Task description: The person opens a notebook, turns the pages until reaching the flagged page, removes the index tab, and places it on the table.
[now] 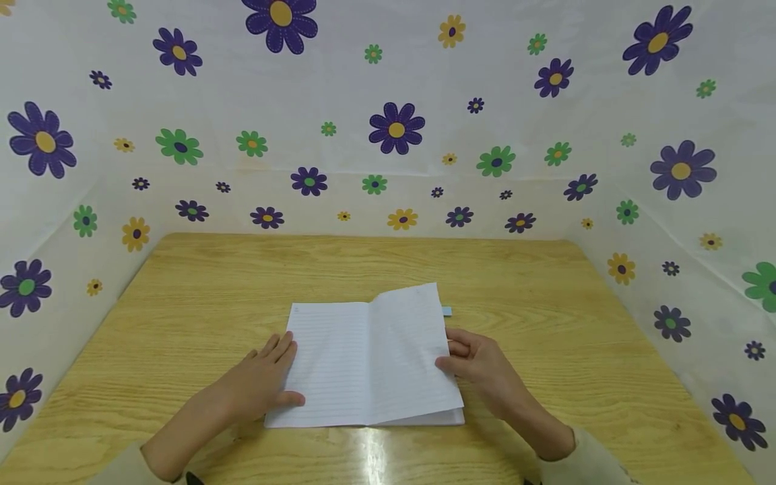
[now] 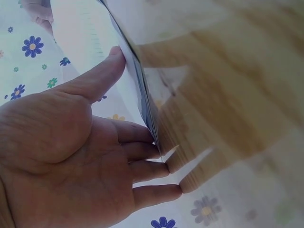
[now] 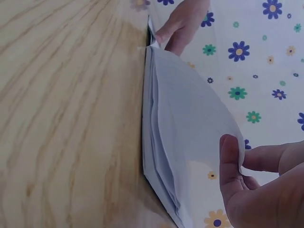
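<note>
An open lined notebook [image 1: 327, 364] lies on the wooden table. My left hand [image 1: 261, 380] rests on its left edge with fingers spread; in the left wrist view the thumb [image 2: 102, 78] lies on the page and the fingertips reach the table at the edge. On the other side, my right hand [image 1: 485, 367] pinches the outer edge of a right-hand page [image 1: 409, 350] between thumb and fingers. That page is raised and bowed, with its top corner lifted. Under it, the right wrist view shows a stack of further pages [image 3: 154, 123].
A small light-blue tab [image 1: 447, 311] sticks out past the notebook's right side. The wooden table [image 1: 364, 266] extends around the notebook. White cloth [image 1: 339, 87] printed with flowers stands behind the table and along both sides.
</note>
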Tool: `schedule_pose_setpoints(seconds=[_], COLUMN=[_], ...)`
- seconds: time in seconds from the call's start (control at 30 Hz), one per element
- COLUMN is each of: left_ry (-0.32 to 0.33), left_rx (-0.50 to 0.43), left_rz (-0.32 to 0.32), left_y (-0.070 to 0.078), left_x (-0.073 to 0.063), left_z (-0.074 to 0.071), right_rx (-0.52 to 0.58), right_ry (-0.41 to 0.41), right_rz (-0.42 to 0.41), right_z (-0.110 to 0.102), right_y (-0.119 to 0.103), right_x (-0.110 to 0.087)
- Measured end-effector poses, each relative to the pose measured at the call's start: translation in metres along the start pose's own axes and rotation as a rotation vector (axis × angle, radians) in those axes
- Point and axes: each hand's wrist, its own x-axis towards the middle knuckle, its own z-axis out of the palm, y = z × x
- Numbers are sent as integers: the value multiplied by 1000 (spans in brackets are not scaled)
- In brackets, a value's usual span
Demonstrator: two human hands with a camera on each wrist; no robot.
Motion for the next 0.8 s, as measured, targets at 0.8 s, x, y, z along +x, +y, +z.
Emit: schedule_pose_setpoints(seconds=[0.8], left_ry=[34], left_rx=[41], left_rz=[7], left_y=[6], left_x=[7], left_z=[-7], right_rx=[-95], right_ry=[-75], right_rz=[-70], right_z=[37], right_y=[10], right_x=[20])
